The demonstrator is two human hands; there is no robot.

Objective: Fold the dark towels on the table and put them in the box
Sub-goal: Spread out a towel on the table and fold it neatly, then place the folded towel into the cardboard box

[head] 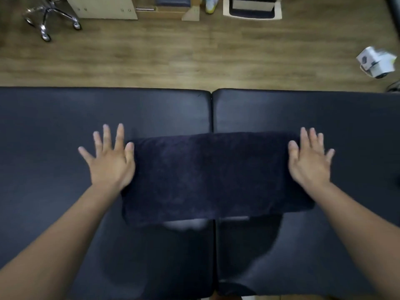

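A dark navy towel [213, 176] lies folded into a wide rectangle across the seam of the black padded table [108, 109]. My left hand [110, 158] is flat with fingers spread at the towel's left end, its thumb side touching the towel's edge. At the right end my right hand [309, 158] lies flat too, fingers straight, over the towel's right edge. Neither hand holds anything. No box for the towels shows clearly in this view.
Beyond the table's far edge is a wooden floor with a chrome chair base [50, 17] at far left, light wooden furniture [104, 7] and a shoe [211, 4] at the top. A small white box [376, 63] lies on the floor at right.
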